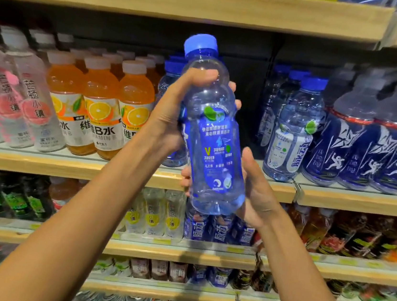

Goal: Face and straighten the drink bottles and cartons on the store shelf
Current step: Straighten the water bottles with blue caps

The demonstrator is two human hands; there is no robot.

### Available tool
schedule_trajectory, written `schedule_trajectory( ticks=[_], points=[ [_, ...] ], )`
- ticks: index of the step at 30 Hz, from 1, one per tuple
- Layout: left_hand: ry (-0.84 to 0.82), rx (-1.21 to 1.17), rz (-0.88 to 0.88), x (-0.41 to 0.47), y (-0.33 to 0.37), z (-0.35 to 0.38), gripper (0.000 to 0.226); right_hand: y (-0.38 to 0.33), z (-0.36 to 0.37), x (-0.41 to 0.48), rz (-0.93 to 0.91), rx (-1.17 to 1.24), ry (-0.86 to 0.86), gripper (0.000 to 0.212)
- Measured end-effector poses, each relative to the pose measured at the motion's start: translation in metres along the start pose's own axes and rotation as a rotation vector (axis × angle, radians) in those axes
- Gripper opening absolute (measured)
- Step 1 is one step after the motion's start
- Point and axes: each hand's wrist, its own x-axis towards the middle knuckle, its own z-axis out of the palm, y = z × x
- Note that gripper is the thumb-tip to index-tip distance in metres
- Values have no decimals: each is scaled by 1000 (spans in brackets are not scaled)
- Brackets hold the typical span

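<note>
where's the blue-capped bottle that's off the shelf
Centre of the head view, before the shelf gap: left hand grips the blue-capped bottle near its top, right hand its base.

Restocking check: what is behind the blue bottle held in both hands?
Behind the held bottle, blue-capped bottles peek out at its left, with a dark gap at its right. The shelf directly behind is covered.
</note>
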Motion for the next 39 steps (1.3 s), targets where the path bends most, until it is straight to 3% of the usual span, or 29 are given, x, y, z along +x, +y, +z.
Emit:
schedule_trajectory(
  ticks=[3, 5, 8, 11, 14, 16, 18, 20, 26, 31, 35, 37, 39],
  points=[
    [-211, -150, -18, 4, -3, -1, 60, 5, 2, 7, 38, 117, -208, 78],
    [-313, -189, -28, 7, -8, -2, 63, 8, 7, 11, 47, 151, -291, 77],
    [-340, -170, -42, 7, -14, -5, 67, 12, 10, 13, 57, 177, -278, 70],
    [-272, 6, -35, 7, -12, -10, 76, 10, 9, 7, -5, 68, -149, 69],
    [-143, 245, -12, 3, -7, -12, 79, 2, 10, 3, -81, -106, 94, 83],
    [-1, 349, 47, 0, -5, -16, 79, -4, 11, 2, -164, -280, 244, 67],
    [150, 462, 148, -3, -4, -21, 50, -9, 14, 2, -245, -418, 332, 40],
    [233, 531, 230, -6, -4, -20, 24, -10, 16, 3, -322, -522, 430, 29],
    [331, 600, 302, -6, -12, 14, 30, 4, 21, 12, -441, -796, 743, 64],
    [488, 628, 368, 3, -23, 28, 40, 14, 23, 18, -445, -934, 857, 60],
    [468, 595, 347, 10, -24, 19, 23, 15, 15, 14, -394, -907, 777, 55],
    [408, 515, 278, 11, -20, 12, 17, 11, 6, 8, -353, -698, 619, 54],
    [335, 408, 144, 12, -17, 3, 26, 6, -4, 2, -266, -412, 456, 67]
  ],
)
